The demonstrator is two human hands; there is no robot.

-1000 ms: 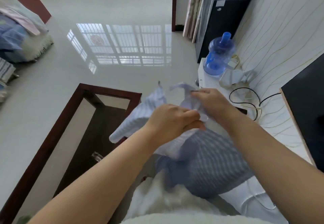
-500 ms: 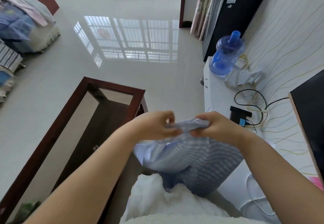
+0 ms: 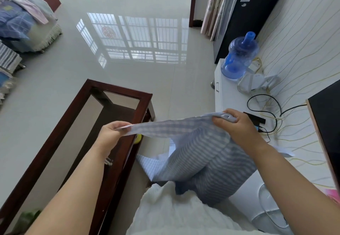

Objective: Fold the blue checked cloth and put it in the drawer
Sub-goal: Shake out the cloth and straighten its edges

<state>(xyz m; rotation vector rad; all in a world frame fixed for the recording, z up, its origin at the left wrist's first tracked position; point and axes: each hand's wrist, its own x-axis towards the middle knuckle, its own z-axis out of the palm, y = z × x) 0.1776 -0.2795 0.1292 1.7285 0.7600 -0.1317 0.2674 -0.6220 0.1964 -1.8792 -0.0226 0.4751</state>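
Person stands between a dark wood coffee table (image 3: 60, 130) and a white cabinet (image 3: 231, 102). Blue checked cloth (image 3: 193, 148) is held up in the air in front of the body. Left hand (image 3: 110, 133) pinches one top corner, right hand (image 3: 237, 126) grips the other in a bunch. The top edge runs taut left to right between the hands, its right end a bit higher. The rest hangs down and toward the person, partly doubled. The white cabinet, with a small handle (image 3: 217, 87) on its front, lies on the right-hand side, so the right hand is likely nearer any drawer there. No open drawer visible. Fold looks unfinished.
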